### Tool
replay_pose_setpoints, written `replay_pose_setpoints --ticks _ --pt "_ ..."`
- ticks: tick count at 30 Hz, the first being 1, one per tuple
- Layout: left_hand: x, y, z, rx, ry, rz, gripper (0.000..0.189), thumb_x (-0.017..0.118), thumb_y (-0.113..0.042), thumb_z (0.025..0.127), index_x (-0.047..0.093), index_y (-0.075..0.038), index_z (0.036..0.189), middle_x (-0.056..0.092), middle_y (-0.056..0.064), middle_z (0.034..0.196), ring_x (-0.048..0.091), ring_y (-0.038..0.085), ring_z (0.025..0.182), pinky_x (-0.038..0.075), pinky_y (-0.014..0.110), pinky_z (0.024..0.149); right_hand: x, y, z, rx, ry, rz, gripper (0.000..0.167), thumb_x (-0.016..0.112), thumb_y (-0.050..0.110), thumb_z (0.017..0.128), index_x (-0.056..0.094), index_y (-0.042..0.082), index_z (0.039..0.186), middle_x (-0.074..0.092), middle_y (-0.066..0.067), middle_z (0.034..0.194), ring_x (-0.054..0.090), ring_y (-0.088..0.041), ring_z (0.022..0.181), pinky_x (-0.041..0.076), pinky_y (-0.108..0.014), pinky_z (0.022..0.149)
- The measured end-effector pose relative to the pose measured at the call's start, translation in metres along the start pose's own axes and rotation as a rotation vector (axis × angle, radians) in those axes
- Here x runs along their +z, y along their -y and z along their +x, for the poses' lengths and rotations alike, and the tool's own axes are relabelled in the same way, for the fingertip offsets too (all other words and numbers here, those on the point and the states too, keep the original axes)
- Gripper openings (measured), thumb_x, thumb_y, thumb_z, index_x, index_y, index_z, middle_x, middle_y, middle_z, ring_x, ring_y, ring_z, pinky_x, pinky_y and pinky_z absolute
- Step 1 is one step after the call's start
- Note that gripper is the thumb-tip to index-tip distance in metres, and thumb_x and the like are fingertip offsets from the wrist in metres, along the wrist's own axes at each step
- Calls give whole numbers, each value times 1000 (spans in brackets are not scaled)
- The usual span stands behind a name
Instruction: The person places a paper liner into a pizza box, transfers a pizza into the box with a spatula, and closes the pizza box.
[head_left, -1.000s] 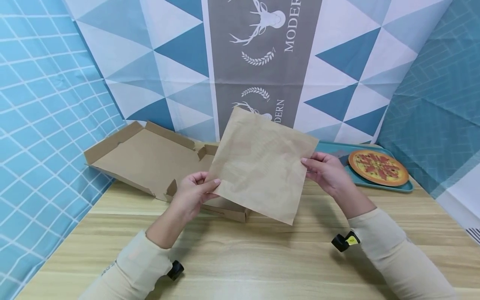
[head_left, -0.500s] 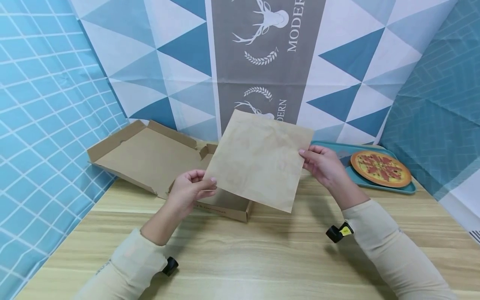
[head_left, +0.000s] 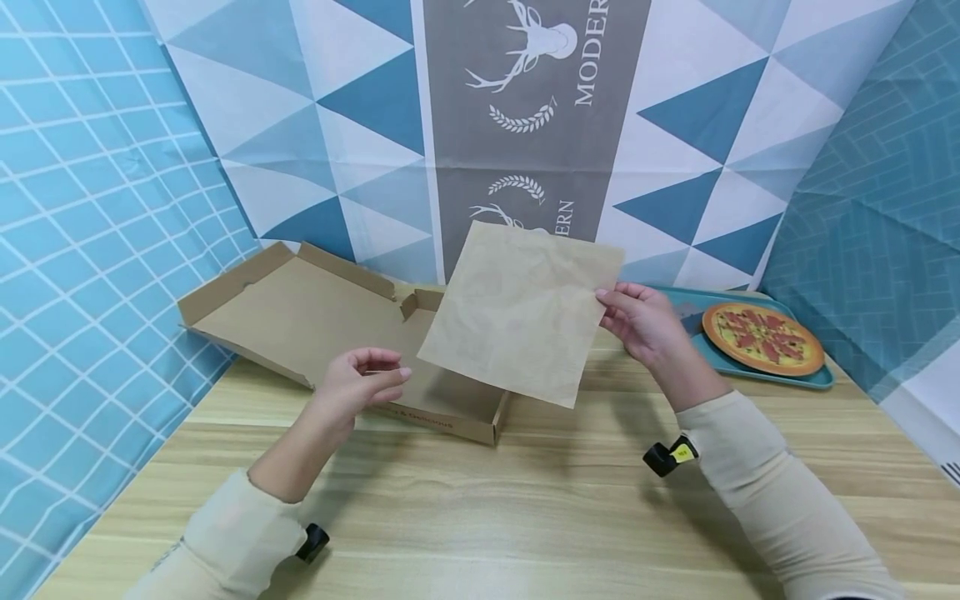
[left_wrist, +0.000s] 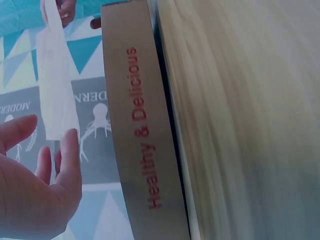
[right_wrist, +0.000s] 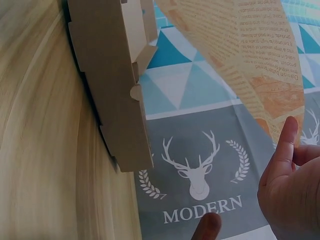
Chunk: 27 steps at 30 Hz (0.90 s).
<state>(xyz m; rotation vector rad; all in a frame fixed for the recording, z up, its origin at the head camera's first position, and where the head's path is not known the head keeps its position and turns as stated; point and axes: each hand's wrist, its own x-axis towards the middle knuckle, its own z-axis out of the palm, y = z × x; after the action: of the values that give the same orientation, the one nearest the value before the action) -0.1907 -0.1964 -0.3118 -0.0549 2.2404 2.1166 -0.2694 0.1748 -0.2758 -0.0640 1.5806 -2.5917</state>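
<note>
My right hand [head_left: 643, 327] pinches the right edge of a square sheet of brown food-wrapping paper [head_left: 525, 312], which hangs tilted in the air. In the right wrist view, newspaper-style lettering covers the underside of that paper [right_wrist: 265, 40]. My left hand [head_left: 360, 385] is apart from the sheet, fingers loosely bent, with nothing between them. Below the paper and beside my left hand stands an open cardboard pizza box [head_left: 435, 423]; the sheet hides part of its inside. The left wrist view shows red "Healthy & Delicious" lettering on the box's front wall [left_wrist: 142, 125].
At the back right, a teal tray [head_left: 750, 377] carries a pizza [head_left: 763, 337] and a greyish flat thing, partly hidden by my right hand. The box's raised lid [head_left: 292, 304] leans toward the left wall. A patterned cloth [head_left: 525, 150] hangs behind the wooden table [head_left: 525, 517].
My left hand has let go of the paper's left corner and moved left, away from it. The right hand keeps its pinch, and the sheet has shifted slightly with its lower edge higher.
</note>
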Motion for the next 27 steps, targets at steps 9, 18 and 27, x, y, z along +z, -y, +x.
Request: replay_pose_setpoints --ticks 9,18,27 --pt "-19 7 -4 60 -94 261 46 74 -13 87 55 5 124 55 14 115 56 19 100 54 26 81 11 -12 5 -3 29 18 19 58 -6 93 66 4 80 65 -5 78 60 -13 68 55 -23 61" --pt "-35 11 -4 69 -137 451 55 77 -23 85 55 1 130 53 21 129 53 32 117 51 32 87 20 -27 13 22 26 6 21 59 -5 94 66 5 76 63 -5 74 59 -13 65 55 -22 61" --pt "-46 15 -1 41 -136 569 67 76 -24 85 47 0 141 46 25 141 42 40 130 42 53 100 35 -42 26 69 63 -65 20 54 -1 97 64 4 81 61 -6 82 58 -14 72 56 -23 66"
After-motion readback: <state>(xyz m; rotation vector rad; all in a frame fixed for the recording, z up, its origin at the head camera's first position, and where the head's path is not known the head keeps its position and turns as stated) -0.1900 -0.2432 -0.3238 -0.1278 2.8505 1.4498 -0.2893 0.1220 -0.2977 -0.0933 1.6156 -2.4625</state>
